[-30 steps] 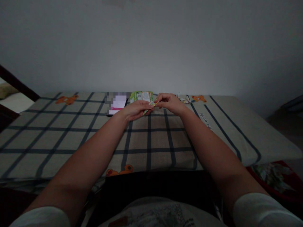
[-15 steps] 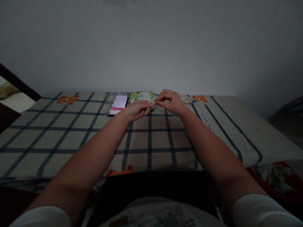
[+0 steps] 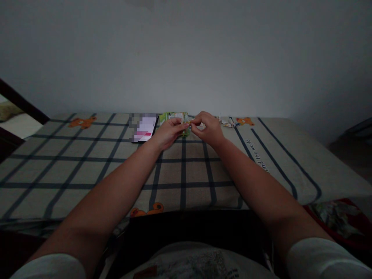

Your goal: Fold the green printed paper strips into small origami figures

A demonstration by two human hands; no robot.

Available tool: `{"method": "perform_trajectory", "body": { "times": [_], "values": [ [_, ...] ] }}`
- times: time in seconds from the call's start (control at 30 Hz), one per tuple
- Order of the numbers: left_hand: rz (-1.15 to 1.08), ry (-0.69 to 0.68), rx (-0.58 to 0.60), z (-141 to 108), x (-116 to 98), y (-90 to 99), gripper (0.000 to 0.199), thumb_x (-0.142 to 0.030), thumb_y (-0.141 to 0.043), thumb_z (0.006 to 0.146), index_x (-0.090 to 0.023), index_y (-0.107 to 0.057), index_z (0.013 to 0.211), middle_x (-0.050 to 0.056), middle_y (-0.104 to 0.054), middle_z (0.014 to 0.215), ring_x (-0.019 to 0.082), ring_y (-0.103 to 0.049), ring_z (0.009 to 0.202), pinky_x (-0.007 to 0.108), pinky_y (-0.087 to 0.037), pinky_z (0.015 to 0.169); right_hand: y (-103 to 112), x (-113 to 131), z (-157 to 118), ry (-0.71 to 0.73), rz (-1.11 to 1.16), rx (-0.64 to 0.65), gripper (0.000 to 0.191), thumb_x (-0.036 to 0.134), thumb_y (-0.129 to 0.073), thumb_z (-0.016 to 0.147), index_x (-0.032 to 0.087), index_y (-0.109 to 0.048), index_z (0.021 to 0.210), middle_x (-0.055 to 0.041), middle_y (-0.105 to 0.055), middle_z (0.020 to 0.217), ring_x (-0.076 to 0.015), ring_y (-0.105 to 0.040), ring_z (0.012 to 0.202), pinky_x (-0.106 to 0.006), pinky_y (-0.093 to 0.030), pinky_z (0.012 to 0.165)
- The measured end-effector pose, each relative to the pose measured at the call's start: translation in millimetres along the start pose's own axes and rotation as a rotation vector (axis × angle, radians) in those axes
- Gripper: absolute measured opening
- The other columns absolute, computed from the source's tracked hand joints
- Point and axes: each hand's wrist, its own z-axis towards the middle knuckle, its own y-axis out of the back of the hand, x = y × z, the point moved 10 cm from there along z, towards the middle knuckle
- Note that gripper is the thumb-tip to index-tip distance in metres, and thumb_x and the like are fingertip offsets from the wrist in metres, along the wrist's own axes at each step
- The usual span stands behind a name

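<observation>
My left hand (image 3: 172,132) is closed, its thumb and fingers pinching a small green-and-yellow packet (image 3: 186,131) over the tablecloth. Across from it, my right hand (image 3: 208,128) pinches the packet's yellowish edge, with the fingertips of both hands almost meeting. The packet is mostly covered by my fingers, so its contents cannot be made out. Just behind my left hand lies a green-and-white printed wrapper or bag (image 3: 171,115). Crumpled torn wrapper pieces (image 3: 228,123) rest on the cloth to the right of my right hand.
A phone (image 3: 147,127) with a lit screen lies left of my left hand. The checked tablecloth (image 3: 197,170) covers a table against a grey wall (image 3: 186,58). Below the table's right end is a red container (image 3: 354,217) with crumpled wrappers in it. A dark wooden frame (image 3: 23,100) stands at far left.
The packet has turned a little in my fingers. My left hand has tipped and its thumb is raised, while my right hand has shifted slightly left. Both keep their pinch.
</observation>
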Motion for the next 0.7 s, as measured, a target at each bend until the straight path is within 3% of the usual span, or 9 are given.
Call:
{"method": "perform_trajectory", "body": {
  "times": [0.23, 0.5, 0.7],
  "values": [
    [0.056, -0.125, -0.053, 0.3, -9.7, 2.1, 0.034, -0.040, -0.090, 0.062, -0.017, -0.075, 0.082, 0.003, -0.074, 0.087, 0.015, -0.067, 0.083, 0.028, -0.048, 0.084, 4.0, 5.7, -3.4, -0.003, -0.020, -0.109, 0.015, 0.024, -0.056, 0.089, 0.024, -0.052, 0.075, -0.0021, -0.055, 0.070, -0.0177, -0.052, 0.070, -0.037, -0.044, 0.071],
    [0.102, -0.098, -0.004, -0.1, -8.9, -1.7, 0.038, -0.042, -0.089, 0.063, -0.017, -0.076, 0.088, 0.004, -0.074, 0.091, 0.015, -0.066, 0.085, 0.027, -0.047, 0.084, -0.2, 0.2, -4.6, -0.011, -0.015, -0.046, 0.005, 0.023, -0.059, 0.088, 0.024, -0.059, 0.083, -0.0076, -0.062, 0.085, -0.0240, -0.058, 0.090, -0.048, -0.049, 0.089],
    [0.049, -0.049, 0.043, 1.4, -2.3, -1.3, 0.037, -0.040, -0.089, 0.065, -0.015, -0.076, 0.089, 0.004, -0.073, 0.087, 0.012, -0.065, 0.078, 0.025, -0.046, 0.078, 5.3, 5.2, 1.0, 0.067, -0.039, 0.010, 0.008, 0.025, -0.058, 0.090, 0.024, -0.066, 0.093, -0.0077, -0.067, 0.090, -0.0219, -0.060, 0.088, -0.042, -0.050, 0.084]
  ]
}}
